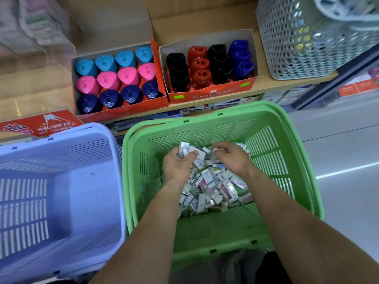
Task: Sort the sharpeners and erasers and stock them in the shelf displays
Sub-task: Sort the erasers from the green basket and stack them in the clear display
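Gripping several small film-wrapped white erasers (pixel 185 150) above their heap (pixel 211 187) in the green slotted plastic basket (pixel 276 140), the left hand (pixel 178 168) is closed; the right hand (pixel 232 158) shows no clear grasp. Light, slick packets likely suit edge pinches.

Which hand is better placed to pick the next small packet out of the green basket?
Probably the right hand: it hovers over the packets in the green basket and seems free, while the left hand already grips several.
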Demonstrator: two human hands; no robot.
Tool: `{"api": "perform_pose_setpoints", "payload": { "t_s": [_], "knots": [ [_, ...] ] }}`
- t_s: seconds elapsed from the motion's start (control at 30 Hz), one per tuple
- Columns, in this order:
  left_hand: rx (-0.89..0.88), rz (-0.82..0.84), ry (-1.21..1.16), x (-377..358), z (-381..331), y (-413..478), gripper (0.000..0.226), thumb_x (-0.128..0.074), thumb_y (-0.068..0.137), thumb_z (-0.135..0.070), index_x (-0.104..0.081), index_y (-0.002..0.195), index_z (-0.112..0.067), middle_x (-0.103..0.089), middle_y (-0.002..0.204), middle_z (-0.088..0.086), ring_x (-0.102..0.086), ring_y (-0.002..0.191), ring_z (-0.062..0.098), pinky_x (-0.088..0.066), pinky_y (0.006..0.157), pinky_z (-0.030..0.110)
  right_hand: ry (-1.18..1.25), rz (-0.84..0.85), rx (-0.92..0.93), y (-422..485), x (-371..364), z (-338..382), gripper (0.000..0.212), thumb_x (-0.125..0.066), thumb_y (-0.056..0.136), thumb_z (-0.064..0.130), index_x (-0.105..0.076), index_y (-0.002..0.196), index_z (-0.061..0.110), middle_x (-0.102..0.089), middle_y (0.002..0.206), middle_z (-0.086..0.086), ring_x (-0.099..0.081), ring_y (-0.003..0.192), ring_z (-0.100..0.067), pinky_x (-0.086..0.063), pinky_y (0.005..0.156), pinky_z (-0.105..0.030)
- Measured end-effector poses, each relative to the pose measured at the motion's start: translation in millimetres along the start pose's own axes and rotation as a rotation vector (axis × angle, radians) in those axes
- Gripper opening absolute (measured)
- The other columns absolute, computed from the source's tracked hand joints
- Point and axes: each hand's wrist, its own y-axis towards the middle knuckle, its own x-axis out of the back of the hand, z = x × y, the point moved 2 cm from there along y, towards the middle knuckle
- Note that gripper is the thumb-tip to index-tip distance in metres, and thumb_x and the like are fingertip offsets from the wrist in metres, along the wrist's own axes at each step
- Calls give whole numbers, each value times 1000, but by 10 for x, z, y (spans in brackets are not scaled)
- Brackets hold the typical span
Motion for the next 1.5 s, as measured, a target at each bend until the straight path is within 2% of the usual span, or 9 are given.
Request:
{"api": "perform_pose_setpoints", "payload": {
  "t_s": [0.17,0.3,0.43,0.57,0.7,0.8,0.97,1.33,1.5],
  "knots": [
    [22,114,-111,64,-107,-358,104,-88,57,-62,-47,145,-25,-60,138,2,-64,115,25,-50,103,48,152,140,28,-288,-30,361,32,-55,102,20,-65,133,19,-67,125,-1,-64,112,-18,-49,98,-33],
    [6,205,-195,265,-243,-627,30,-81,83,-24,-67,110,-18,-76,101,8,-73,95,31,-57,84,40,235,266,8,-682,-12,588,43,-67,96,15,-58,138,16,-64,113,5,-68,102,-14,-56,86,-25],
    [-100,318,-156,549,-509,-954,33,-79,85,-25,-69,112,-10,-77,102,12,-74,94,33,-59,88,46,308,292,47,-1082,16,919,40,-72,91,5,-59,127,19,-69,104,5,-71,96,-14,-59,87,-32],
    [-189,349,-100,898,-824,-1268,35,-82,81,-32,-71,109,-13,-77,103,11,-75,91,28,-60,76,38,339,318,80,-1449,36,1278,53,-71,90,-1,-54,133,25,-71,110,-6,-71,97,-21,-59,92,-41],
    [-266,377,-45,1175,-1123,-1570,47,-88,68,-49,-77,102,-18,-77,105,8,-74,98,29,-59,87,47,397,379,93,-1778,39,1616,46,-65,93,-5,-57,130,21,-69,114,-14,-72,103,-27,-60,85,-40],
    [-297,366,-65,1390,-1312,-1765,22,-82,82,-30,-76,97,-14,-77,96,6,-74,81,21,-58,69,32,481,374,123,-1938,91,1814,43,-61,94,-8,-56,132,11,-67,117,-21,-71,104,-28,-59,86,-42],
    [-291,297,-113,1755,-1447,-1957,9,-76,87,-14,-74,96,-12,-75,86,4,-71,75,15,-51,54,21,634,302,177,-2120,157,2063,32,-59,93,-10,-62,123,-1,-71,118,-21,-72,102,-30,-61,83,-36],
    [-251,256,-287,1755,-1398,-1827,14,-69,91,-7,-70,105,-7,-77,99,11,-76,83,24,-54,57,21,725,265,213,-1909,-44,2093,40,-66,85,-10,-64,123,3,-74,114,-16,-72,104,-30,-61,85,-32],
    [-254,245,-343,1676,-1452,-1658,13,-74,86,-6,-71,96,-14,-75,98,10,-73,90,24,-58,66,29,725,199,204,-1746,-48,2144,34,-67,86,-10,-66,117,5,-74,112,-15,-74,98,-26,-61,83,-30]
  ]
}}
